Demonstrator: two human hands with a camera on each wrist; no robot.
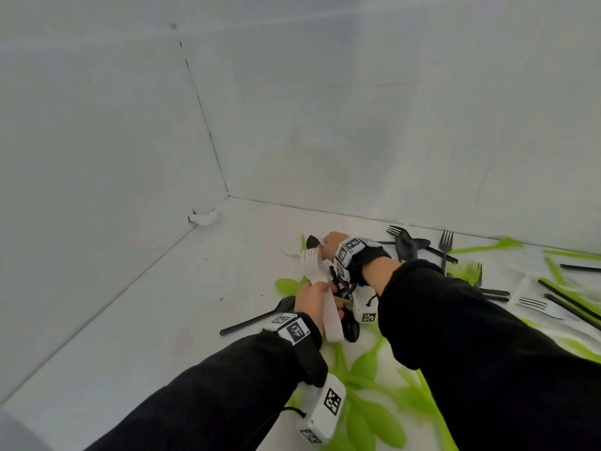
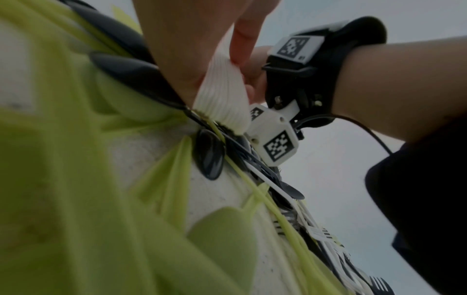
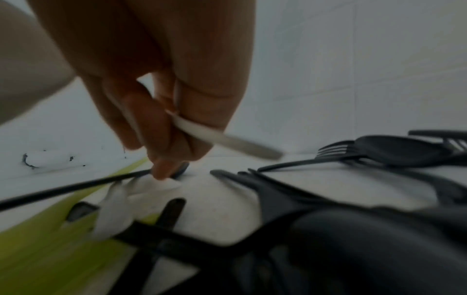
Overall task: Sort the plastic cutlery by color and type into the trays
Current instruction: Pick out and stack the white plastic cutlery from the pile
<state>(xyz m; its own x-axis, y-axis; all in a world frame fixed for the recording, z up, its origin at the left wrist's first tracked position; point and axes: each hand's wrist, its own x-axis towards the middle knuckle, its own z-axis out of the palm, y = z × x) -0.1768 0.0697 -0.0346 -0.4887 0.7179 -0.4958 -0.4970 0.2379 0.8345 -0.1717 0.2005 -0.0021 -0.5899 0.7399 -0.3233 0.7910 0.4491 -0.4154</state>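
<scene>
While our left hand (image 1: 313, 299) grips a stack of white plastic forks (image 1: 320, 289), our right hand (image 3: 161, 111) pinches another white plastic utensil (image 3: 222, 139), which we judge must join the stack next

Place: a bare recording enclosure, not a lived-in room.
Evidence: plain white panel walls (image 1: 357, 109) meeting at a seamed corner (image 1: 208, 131).
Floor: matching smooth white surface (image 1: 136, 320).

White corner enclosure

Two plain white walls (image 1: 357, 109) meet at a dark seam (image 1: 208, 131) above the white floor (image 1: 146, 304).
</scene>
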